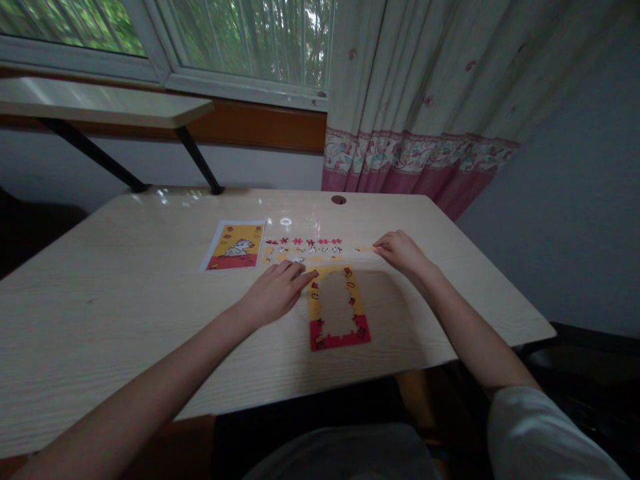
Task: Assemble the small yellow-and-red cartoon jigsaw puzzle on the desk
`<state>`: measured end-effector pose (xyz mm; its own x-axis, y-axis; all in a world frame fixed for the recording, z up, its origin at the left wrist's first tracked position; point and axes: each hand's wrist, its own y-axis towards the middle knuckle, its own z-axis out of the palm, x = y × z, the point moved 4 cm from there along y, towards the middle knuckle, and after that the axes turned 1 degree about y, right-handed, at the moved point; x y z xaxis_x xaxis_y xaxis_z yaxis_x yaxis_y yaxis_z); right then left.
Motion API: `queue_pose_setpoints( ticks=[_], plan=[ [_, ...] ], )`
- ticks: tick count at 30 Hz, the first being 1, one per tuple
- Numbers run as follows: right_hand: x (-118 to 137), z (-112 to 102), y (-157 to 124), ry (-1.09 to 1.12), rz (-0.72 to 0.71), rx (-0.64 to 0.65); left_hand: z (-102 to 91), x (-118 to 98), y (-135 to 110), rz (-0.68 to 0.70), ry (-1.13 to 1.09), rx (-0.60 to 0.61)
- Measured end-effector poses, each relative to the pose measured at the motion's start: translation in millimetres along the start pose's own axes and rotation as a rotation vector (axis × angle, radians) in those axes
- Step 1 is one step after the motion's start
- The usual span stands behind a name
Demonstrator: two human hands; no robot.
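Note:
A jigsaw puzzle frame (339,333) in yellow and red lies on the light wooden desk (125,287), its border assembled and its middle bare. My left hand (275,290) rests beside the frame's top left corner, fingers stretched toward a loose piece (299,260). My right hand (400,251) lies at the right end of the rows of loose pieces (305,247), fingertips on a small yellow piece (367,249). A reference picture (235,245) of the puzzle lies to the left of the pieces.
A cable hole (339,199) sits at the desk's far edge. A shelf on black brackets (100,107) hangs under the window at the back left. A patterned curtain (415,100) hangs at the back right.

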<state>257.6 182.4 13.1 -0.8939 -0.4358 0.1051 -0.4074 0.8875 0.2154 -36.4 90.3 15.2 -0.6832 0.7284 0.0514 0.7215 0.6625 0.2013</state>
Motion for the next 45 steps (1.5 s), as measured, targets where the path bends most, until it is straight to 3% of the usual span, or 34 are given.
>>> queue_pose_setpoints(
  ticks=[7, 16, 20, 29, 34, 40, 45],
  plan=[
    [-2.1, 4.5, 2.1, 0.094, 0.0, 0.006, -0.3, 0.2, -0.2, -0.007, -0.007, 0.021],
    [8.8, -5.3, -1.3, 0.189, 0.007, -0.026, 0.1, 1.8, 0.0, -0.016, -0.032, 0.014],
    [31.2, -12.9, -3.4, 0.39, 0.015, -0.097, -3.5, 0.6, 0.8, -0.022, -0.134, -0.043],
    [109.8, 3.3, -14.3, 0.906, -0.093, -0.03, -18.6, -9.3, 2.3, -0.073, -0.385, -0.385],
    [127.8, 3.6, -16.9, 1.041, -0.092, -0.007, -21.8, -14.1, 5.6, -0.044, -0.389, -0.453],
    [126.8, 1.0, -17.6, 1.003, -0.101, -0.072, -21.8, -14.5, 6.4, -0.026, -0.382, -0.489],
    [122.4, -9.9, -20.7, 0.835, -0.165, -0.237, -22.0, -9.9, 4.6, -0.039, -0.406, -0.56]
  ],
)
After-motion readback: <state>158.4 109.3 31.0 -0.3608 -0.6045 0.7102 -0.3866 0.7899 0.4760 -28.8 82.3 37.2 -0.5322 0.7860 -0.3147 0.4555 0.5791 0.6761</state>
